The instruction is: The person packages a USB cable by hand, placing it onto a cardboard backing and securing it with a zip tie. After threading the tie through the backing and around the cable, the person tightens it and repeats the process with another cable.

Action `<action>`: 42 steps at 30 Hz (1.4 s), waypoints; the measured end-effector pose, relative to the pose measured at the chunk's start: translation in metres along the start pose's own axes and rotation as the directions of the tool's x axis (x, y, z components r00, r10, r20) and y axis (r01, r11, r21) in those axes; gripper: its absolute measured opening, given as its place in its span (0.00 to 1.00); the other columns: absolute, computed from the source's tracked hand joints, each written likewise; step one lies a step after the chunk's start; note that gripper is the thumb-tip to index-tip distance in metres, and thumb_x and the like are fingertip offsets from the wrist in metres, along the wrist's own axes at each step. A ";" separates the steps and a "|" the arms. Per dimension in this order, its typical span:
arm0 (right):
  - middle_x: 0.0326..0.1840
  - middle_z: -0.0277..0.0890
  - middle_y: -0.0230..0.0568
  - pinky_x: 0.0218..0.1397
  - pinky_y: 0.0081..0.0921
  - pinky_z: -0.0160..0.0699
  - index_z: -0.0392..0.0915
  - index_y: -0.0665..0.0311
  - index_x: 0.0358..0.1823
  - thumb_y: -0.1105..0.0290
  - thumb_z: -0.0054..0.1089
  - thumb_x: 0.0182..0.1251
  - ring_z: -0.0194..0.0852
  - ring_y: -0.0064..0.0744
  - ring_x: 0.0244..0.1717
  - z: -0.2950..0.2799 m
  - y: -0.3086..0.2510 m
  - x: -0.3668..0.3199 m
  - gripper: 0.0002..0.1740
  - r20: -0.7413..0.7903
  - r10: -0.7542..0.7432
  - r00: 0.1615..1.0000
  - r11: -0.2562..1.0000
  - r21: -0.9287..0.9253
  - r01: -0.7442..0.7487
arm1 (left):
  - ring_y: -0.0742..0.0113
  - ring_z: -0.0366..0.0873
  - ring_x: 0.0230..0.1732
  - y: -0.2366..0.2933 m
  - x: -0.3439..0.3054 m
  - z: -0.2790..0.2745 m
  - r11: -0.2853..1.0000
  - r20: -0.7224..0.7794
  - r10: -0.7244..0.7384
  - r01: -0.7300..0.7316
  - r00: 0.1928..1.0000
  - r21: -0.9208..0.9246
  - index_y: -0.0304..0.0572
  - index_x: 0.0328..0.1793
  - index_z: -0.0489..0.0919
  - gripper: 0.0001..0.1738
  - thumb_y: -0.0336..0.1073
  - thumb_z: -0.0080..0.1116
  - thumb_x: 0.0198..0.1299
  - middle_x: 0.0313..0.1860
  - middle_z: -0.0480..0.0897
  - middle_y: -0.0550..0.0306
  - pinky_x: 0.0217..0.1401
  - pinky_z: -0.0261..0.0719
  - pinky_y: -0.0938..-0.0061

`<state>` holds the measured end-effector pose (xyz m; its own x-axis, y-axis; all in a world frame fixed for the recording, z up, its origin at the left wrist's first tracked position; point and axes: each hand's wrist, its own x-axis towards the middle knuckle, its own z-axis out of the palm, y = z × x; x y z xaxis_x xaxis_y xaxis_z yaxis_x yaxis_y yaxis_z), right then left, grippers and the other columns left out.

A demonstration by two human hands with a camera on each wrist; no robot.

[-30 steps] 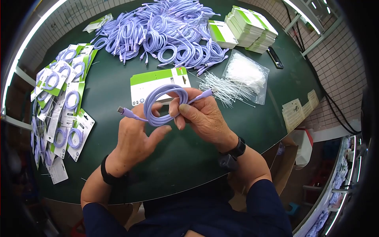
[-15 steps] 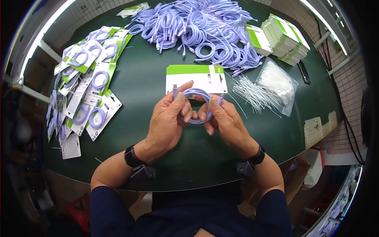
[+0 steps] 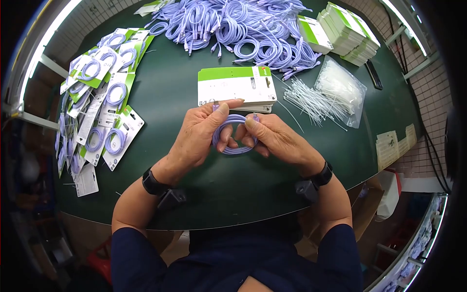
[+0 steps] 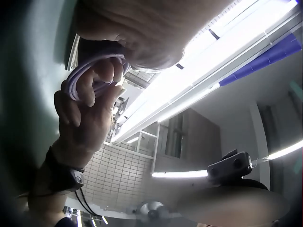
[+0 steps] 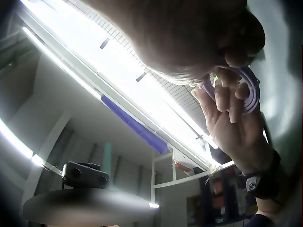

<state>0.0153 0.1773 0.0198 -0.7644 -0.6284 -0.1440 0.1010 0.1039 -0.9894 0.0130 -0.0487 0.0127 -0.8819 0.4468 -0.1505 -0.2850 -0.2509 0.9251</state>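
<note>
A coiled lilac USB cable (image 3: 237,148) is held between both hands over the green table. The left hand (image 3: 197,129) grips the coil's left side, its thumb on top and the index finger stretched out past the coil. On the opposite side the right hand (image 3: 277,136) pinches the coil, thumb near one plug end. Fingertips of both hands reach inside the ring. In the left wrist view the coil (image 4: 75,82) loops around curled fingers. The right wrist view shows the same coil (image 5: 254,94) beside the fingers. Just beyond the hands lies a stack of white-and-green cards (image 3: 233,87).
A big heap of lilac cables (image 3: 233,29) covers the far side. Carded cables (image 3: 104,92) pile up at left. White cable ties (image 3: 311,100) lie beside a plastic bag of ties (image 3: 340,90). Card stacks (image 3: 345,34) and a black cutter (image 3: 373,75) are at far right.
The left hand, loosely spread beside the coil earlier, now grips it. Both plug ends, which stuck out sideways, are now tucked up by the thumbs. The head view has shifted.
</note>
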 end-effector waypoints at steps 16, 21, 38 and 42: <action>0.32 0.76 0.30 0.34 0.19 0.77 0.80 0.65 0.41 0.55 0.51 0.87 0.74 0.19 0.28 -0.004 -0.010 -0.004 0.21 0.090 0.194 0.977 0.972 -0.150 -0.179 | 0.78 0.78 0.30 -0.002 -0.007 0.010 0.921 -0.134 0.052 0.005 0.990 0.388 0.29 0.50 0.85 0.15 0.23 0.63 0.56 0.30 0.85 0.59 0.33 0.76 0.79; 0.32 0.77 0.29 0.35 0.19 0.77 0.80 0.65 0.41 0.54 0.54 0.86 0.74 0.19 0.30 -0.003 0.001 -0.001 0.21 0.152 0.177 0.972 0.971 -0.187 -0.147 | 0.77 0.81 0.30 -0.013 -0.002 0.001 0.786 -0.055 0.104 -0.048 0.993 0.616 0.32 0.46 0.85 0.13 0.25 0.63 0.54 0.28 0.85 0.54 0.31 0.75 0.77; 0.33 0.78 0.30 0.36 0.19 0.78 0.80 0.66 0.39 0.52 0.54 0.86 0.75 0.18 0.31 -0.010 0.008 0.002 0.23 0.142 0.152 0.978 0.983 -0.128 -0.134 | 0.82 0.66 0.20 -0.005 0.006 0.005 0.976 0.058 -0.109 0.118 0.992 -0.184 0.34 0.54 0.82 0.09 0.33 0.64 0.75 0.30 0.79 0.65 0.23 0.65 0.82; 0.33 0.78 0.30 0.36 0.19 0.79 0.80 0.66 0.39 0.50 0.51 0.87 0.76 0.18 0.32 -0.013 0.004 0.002 0.26 0.109 0.129 0.986 0.982 -0.155 -0.112 | 0.81 0.69 0.22 -0.011 0.002 0.006 0.998 -0.001 -0.035 0.035 0.999 -0.043 0.32 0.53 0.84 0.11 0.34 0.66 0.74 0.32 0.82 0.63 0.25 0.69 0.81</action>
<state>0.0053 0.1863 0.0158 -0.6706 -0.6903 -0.2716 0.0857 0.2916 -0.9527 0.0168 -0.0399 0.0042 -0.8715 0.4548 -0.1834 -0.3320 -0.2719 0.9032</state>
